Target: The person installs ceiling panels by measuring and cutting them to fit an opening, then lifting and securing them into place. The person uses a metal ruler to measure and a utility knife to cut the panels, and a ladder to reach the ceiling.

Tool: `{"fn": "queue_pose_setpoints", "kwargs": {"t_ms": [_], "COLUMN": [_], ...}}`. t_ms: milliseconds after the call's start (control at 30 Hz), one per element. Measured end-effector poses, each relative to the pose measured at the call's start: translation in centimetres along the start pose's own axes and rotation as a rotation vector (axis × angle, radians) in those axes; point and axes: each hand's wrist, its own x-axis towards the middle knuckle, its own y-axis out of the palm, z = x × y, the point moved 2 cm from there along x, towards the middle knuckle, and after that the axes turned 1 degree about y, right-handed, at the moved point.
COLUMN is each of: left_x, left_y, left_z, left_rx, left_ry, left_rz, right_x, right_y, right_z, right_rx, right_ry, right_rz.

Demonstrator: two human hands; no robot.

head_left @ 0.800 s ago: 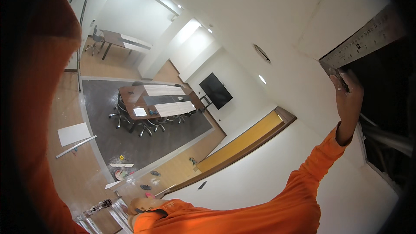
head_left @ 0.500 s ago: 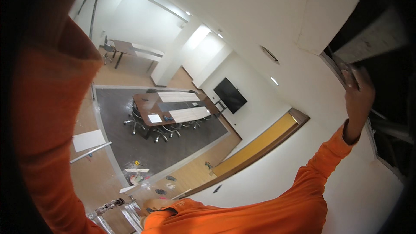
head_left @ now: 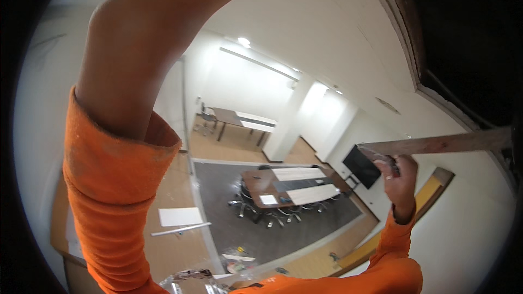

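Note:
My left arm, in an orange sleeve, reaches up across the left of the view; its hand is beyond the top edge. My right hand is closed round the end of a long flat metal rule, which extends rightward toward the edge of a dark square-cornered opening in the white ceiling. The opening has a rough cut rim, with what looks like a cable inside along its lower edge.
Below are a conference table with chairs on a grey floor panel, a wall screen, a column, a second table, white boards and debris on the wood floor. The top of an aluminium ladder shows at the bottom edge.
My left arm has swung up across the upper left. My right hand and the rule now sit lower and further left, away from the opening's corner. The whole view has tilted.

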Motion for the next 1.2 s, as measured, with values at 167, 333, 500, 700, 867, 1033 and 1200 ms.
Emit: {"fn": "queue_pose_setpoints", "kwargs": {"t_ms": [167,333,500,700,867,1033,1200], "left_x": [2.0,2.6,2.5,0.5,0.2,1.1,4.8], "left_y": [1.8,1.6,0.7,2.8,4.7,6.6,8.5], "left_z": [2.6,4.0,4.1,-0.2,-3.1,-8.4,-8.7], "left_rx": [0.099,0.225,0.378,0.610,0.262,0.041,0.177], "left_ry": [0.070,0.127,0.074,0.044,-0.062,0.143,0.238], "left_rz": [0.000,0.079,0.158,0.230,0.163,0.223,0.116], "right_x": [-1.5,-0.6,0.3,0.5,2.8,7.8,12.0], "right_y": [8.7,13.9,17.8,22.7,24.1,21.9,19.9], "right_z": [-1.6,-4.0,-6.7,-7.5,-5.2,-5.4,-7.1], "right_rx": [0.306,0.320,0.494,0.872,1.101,1.364,1.492], "right_ry": [0.138,-0.040,0.220,0.523,0.534,0.449,0.319], "right_rz": [0.040,-0.296,-0.383,-0.497,-0.793,-1.125,-1.441]}}
